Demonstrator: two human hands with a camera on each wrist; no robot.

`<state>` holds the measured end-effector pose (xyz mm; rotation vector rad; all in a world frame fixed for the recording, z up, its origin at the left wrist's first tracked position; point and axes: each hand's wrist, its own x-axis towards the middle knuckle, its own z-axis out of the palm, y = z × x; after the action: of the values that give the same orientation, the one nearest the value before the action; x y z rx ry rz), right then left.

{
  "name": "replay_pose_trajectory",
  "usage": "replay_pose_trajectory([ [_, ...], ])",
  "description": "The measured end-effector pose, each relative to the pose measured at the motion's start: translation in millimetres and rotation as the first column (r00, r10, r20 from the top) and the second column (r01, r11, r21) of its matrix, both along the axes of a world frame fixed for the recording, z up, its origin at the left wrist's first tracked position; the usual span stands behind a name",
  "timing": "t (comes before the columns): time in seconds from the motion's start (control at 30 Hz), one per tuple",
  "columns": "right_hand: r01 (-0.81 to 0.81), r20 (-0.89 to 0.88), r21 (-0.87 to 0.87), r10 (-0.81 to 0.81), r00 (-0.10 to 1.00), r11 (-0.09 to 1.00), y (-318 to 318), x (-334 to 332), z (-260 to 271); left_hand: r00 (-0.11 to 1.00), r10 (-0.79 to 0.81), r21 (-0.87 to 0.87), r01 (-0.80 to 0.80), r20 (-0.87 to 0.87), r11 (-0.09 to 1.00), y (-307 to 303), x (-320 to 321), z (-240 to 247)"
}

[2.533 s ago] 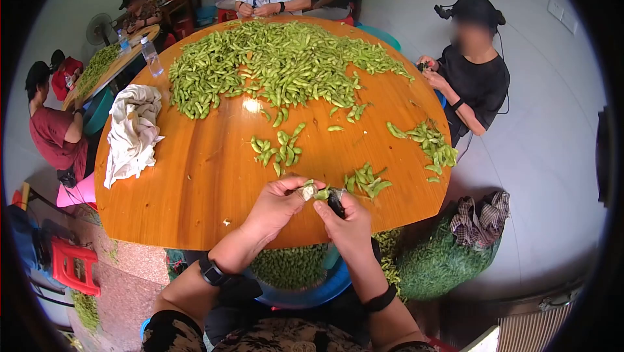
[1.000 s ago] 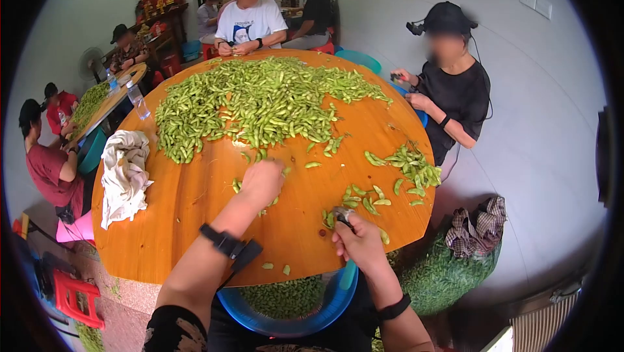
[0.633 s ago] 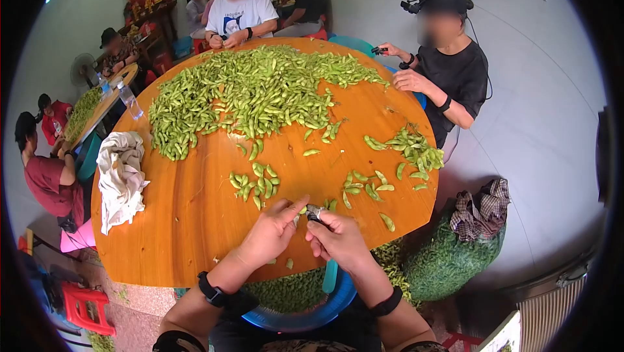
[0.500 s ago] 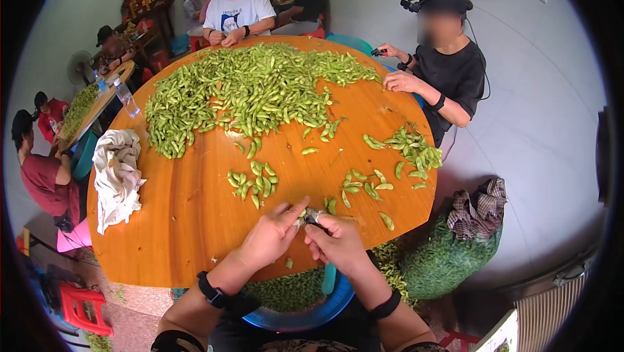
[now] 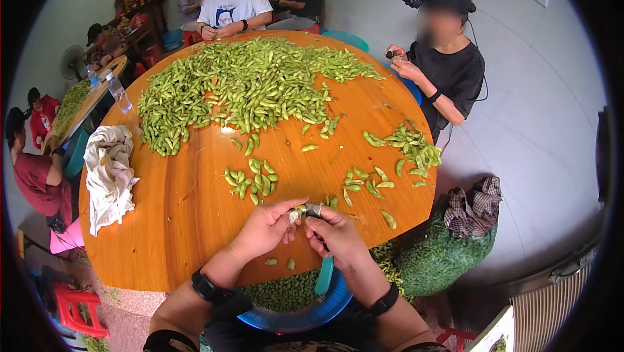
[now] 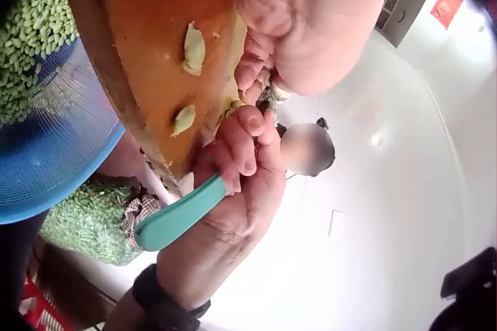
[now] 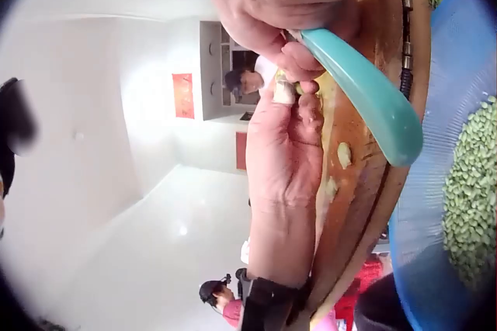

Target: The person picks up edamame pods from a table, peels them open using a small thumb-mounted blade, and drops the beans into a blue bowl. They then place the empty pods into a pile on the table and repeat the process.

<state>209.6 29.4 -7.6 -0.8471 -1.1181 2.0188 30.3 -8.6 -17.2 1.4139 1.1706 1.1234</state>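
In the head view my left hand (image 5: 265,230) pinches a green soybean pod (image 5: 300,209) between thumb and fingers, just over the table's near edge. My right hand (image 5: 338,235) meets it there, fingers curled round a tool with a turquoise handle (image 5: 325,276); its working end is hidden among the fingers. From the right wrist the smooth handle (image 7: 373,102) sticks out below the right hand, and something whitish (image 7: 284,92) covers the left thumb's tip. Two pale pod pieces (image 6: 194,48) lie close by. A small cluster of pods (image 5: 253,180) lies beyond the left hand.
A big heap of pods (image 5: 240,85) covers the round table's (image 5: 175,209) far half. Below its near edge sits a blue basin (image 5: 286,321) of shelled beans (image 7: 474,191). A white cloth (image 5: 109,176) lies left, a filled green net sack (image 5: 448,254) stands right. Several people sit around.
A second ago my left hand was at the small pod cluster; it has come back to the right hand with a pod. The right hand has moved left and kept its tool.
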Motion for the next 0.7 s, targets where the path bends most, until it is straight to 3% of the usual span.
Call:
replay_pose_trajectory([
  [0.03,-0.017,0.015,-0.049,0.017,1.000,0.999,1,1,5,0.985,-0.011,-0.096,0.028,0.170,0.995,1,-2,0],
  [0.2,-0.055,-0.017,-0.159,0.053,0.998,0.986,9,3,11,0.915,0.002,-0.226,0.098,0.404,0.969,4,-6,10],
  [0.23,-0.036,0.045,-0.066,0.039,0.998,0.997,7,3,11,0.867,0.030,-0.290,0.134,0.498,0.948,5,-6,9],
  [0.3,-0.023,0.107,0.030,0.019,0.994,0.999,1,0,14,0.869,0.056,-0.334,0.128,0.492,0.934,6,-8,5],
  [0.33,0.028,0.192,0.209,-0.069,0.979,0.977,-5,-4,17,0.872,0.085,-0.383,0.123,0.483,0.915,5,-8,3],
  [0.37,0.058,0.257,0.388,-0.168,0.952,0.920,-9,-8,20,0.870,0.085,-0.381,0.122,0.485,0.916,5,-9,4],
  [0.4,0.054,0.258,0.391,-0.166,0.952,0.919,-11,-10,22,0.824,0.116,-0.379,0.126,0.554,0.917,4,-9,5],
  [0.47,-0.017,0.331,0.632,-0.250,0.910,0.775,-16,-12,22,0.769,0.148,-0.374,0.126,0.622,0.919,5,-10,2],
  [0.6,0.046,0.254,0.563,-0.225,0.941,0.825,-18,-19,12,0.713,0.180,-0.376,0.126,0.678,0.918,7,-13,-7],
  [0.67,0.060,0.265,0.384,-0.173,0.949,0.922,-18,-18,10,0.705,0.185,-0.376,0.124,0.684,0.918,7,-12,-9],
  [0.7,0.059,0.269,0.383,-0.172,0.948,0.922,-19,-19,12,0.728,0.185,-0.379,0.109,0.660,0.919,6,-11,-10],
])
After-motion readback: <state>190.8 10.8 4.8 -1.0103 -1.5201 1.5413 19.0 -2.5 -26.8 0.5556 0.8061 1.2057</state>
